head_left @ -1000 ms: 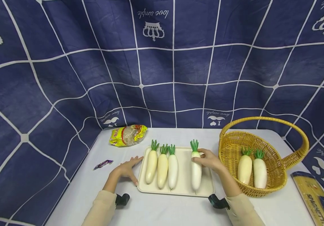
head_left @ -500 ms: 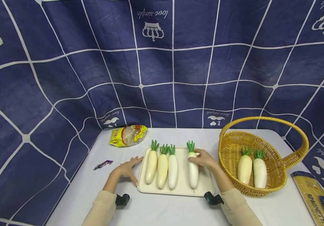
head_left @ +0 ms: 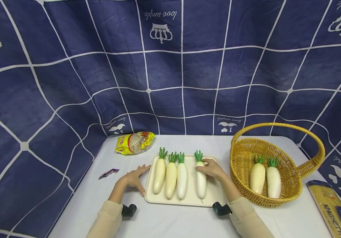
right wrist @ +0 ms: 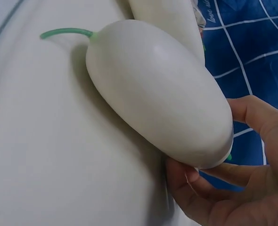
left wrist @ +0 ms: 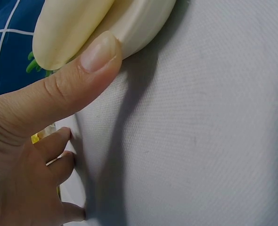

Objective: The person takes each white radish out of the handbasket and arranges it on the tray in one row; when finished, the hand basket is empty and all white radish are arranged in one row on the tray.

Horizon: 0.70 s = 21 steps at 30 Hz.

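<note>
A cream tray (head_left: 188, 201) bears several white radishes with green tops. Three of them lie side by side at its left: a yellowish radish (head_left: 159, 175), another yellowish radish (head_left: 171, 180) and a whiter radish (head_left: 182, 181). My right hand (head_left: 212, 169) grips the upper part of a white radish (head_left: 201, 185) on the tray's right half; the right wrist view shows fingers and thumb around that radish (right wrist: 158, 94). At the tray's left edge, my left hand (head_left: 132, 178) has its fingers spread, thumb (left wrist: 82, 75) against the rim in the left wrist view.
A wicker basket (head_left: 241, 158) with a tall handle stands at the right, holding two radishes (head_left: 265, 180). Beyond it lies a spaghetti pack (head_left: 331, 208). A yellow plastic bag (head_left: 135, 142) sits at the back left, and a small purple wrapped candy (head_left: 108, 173) lies left of my left hand.
My right hand has moved the white radish leftward across the tray, nearer the three others, and slightly toward me. My left hand has stayed at the tray's edge.
</note>
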{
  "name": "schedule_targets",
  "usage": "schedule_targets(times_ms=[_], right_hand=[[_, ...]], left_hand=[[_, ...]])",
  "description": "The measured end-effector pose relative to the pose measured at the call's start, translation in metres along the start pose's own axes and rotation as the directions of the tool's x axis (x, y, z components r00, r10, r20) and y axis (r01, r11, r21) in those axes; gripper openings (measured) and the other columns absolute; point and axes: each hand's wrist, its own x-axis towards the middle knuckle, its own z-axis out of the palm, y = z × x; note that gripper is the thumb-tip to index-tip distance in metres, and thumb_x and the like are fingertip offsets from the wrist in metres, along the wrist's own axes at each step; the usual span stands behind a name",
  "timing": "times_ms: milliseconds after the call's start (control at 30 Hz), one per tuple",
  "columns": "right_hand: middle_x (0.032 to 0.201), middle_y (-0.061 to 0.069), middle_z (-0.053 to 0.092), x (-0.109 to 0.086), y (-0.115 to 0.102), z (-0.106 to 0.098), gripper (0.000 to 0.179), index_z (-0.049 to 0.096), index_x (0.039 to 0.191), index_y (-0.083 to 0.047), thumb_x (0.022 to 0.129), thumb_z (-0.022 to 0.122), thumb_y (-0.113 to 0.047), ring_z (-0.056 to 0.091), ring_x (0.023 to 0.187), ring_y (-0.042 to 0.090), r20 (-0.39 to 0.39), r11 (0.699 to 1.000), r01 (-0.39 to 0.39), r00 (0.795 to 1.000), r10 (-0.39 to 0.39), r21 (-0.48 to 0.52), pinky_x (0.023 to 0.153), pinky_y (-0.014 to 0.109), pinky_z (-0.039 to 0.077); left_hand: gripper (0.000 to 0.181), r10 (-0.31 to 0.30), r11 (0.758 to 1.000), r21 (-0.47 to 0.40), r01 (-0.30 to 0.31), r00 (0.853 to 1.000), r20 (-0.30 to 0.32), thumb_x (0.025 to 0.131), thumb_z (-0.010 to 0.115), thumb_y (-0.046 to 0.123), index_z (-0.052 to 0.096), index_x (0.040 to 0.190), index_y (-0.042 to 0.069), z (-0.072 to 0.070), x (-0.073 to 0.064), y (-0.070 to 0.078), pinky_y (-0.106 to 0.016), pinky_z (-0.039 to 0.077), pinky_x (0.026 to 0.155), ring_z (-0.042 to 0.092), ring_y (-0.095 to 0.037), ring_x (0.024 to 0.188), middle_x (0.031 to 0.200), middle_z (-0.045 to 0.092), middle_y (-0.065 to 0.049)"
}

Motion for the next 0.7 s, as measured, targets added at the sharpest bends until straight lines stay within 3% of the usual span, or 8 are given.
schedule_targets(times_ms=[300, 567, 700], right_hand=[[0.101, 0.022, 0.064, 0.0040, -0.0003, 0.0035, 0.067, 0.050, 0.126, 0.013, 0.074, 0.073, -0.023, 0.060, 0.084, 0.025, -0.004, 0.998, -0.012, 1.000, 0.012, -0.054, 0.066, 0.029, 0.052], [0.089, 0.022, 0.064, -0.0015, -0.0045, 0.0083, 0.069, 0.041, 0.130, 0.016, 0.077, 0.073, -0.014, 0.065, 0.068, 0.019, 0.099, 0.991, -0.056, 0.994, 0.044, 0.119, 0.063, 0.035, 0.058], [0.089, 0.021, 0.063, -0.0035, -0.0058, 0.0102, 0.069, 0.041, 0.130, 0.016, 0.077, 0.073, -0.013, 0.065, 0.064, 0.019, 0.124, 0.988, -0.065, 0.991, 0.047, 0.142, 0.062, 0.036, 0.058]], left_hand=[[0.118, 0.002, 1.000, 0.013, -0.002, 1.000, -0.004, 0.047, 0.092, 0.014, 0.031, 0.148, 0.013, 0.0003, 0.0006, -0.0001, -0.075, 0.003, 0.101, 0.012, -0.046, 0.139, 0.153, 0.020, -0.023], [0.118, 0.006, 1.000, 0.006, -0.006, 1.000, -0.004, 0.047, 0.092, 0.014, 0.031, 0.148, 0.012, -0.0001, 0.0000, 0.0003, -0.075, 0.002, 0.102, 0.011, -0.046, 0.140, 0.153, 0.020, -0.023], [0.118, 0.006, 1.000, 0.009, -0.006, 1.000, -0.007, 0.047, 0.092, 0.015, 0.031, 0.148, 0.013, 0.0000, -0.0006, 0.0007, -0.075, 0.003, 0.102, 0.011, -0.046, 0.140, 0.153, 0.020, -0.023]])
